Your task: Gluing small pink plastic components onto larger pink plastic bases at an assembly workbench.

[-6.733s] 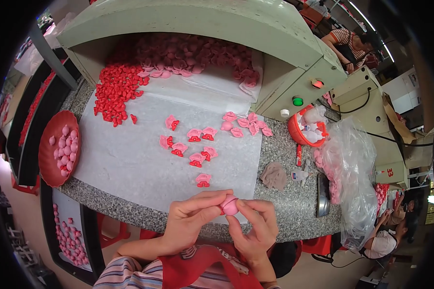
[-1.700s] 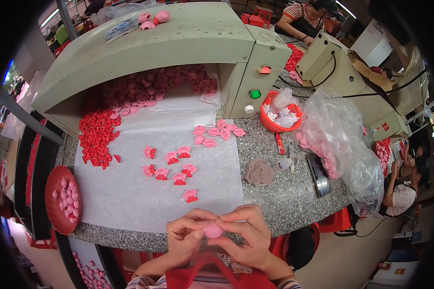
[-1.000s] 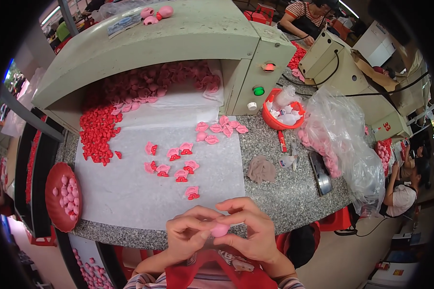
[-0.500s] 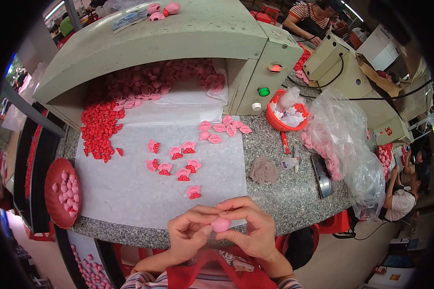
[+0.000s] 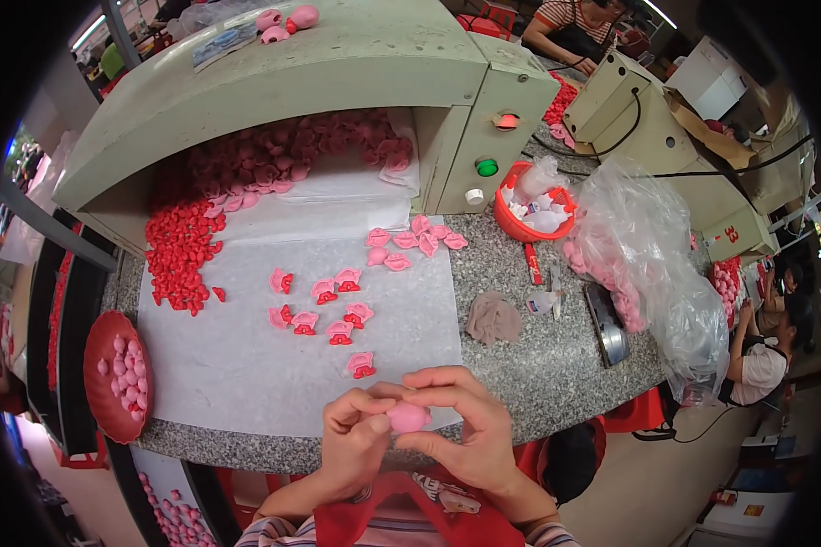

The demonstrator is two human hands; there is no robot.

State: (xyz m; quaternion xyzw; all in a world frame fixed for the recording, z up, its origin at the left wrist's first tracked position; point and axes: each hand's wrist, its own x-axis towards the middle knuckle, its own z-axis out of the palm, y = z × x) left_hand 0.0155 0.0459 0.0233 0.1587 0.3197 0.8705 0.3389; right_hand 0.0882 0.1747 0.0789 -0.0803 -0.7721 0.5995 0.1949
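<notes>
Between both hands I hold a small rounded pink plastic piece (image 5: pixel 409 417), just above the near edge of the white paper (image 5: pixel 237 383). My left hand (image 5: pixel 351 442) pinches its left end, and the fingers of my right hand (image 5: pixel 472 427) curl over its top and right side. Fingertips hide part of the piece. Right beyond my hands lies a pink shell with a red foot-like part (image 5: pixel 361 366). Several similar pink-and-red pieces (image 5: pixel 340 332) are spread farther up the paper. Plain pink shells (image 5: pixel 427 242) form a cluster at its far right.
A pale green arched metal housing (image 5: pixel 292 87) stands at the back, with pink shells and a red heap (image 5: pixel 181 264) at its mouth. On the left is a red bowl (image 5: pixel 108 415) of pink pieces. To the right are a red basket (image 5: pixel 531 232), cloth (image 5: pixel 493 317), phone (image 5: pixel 607 325) and plastic bag (image 5: pixel 652 264).
The whole view has shifted slightly. Both hands still grip the pink piece, which is turned a little and shows more of its side. The pieces on the paper keep their layout.
</notes>
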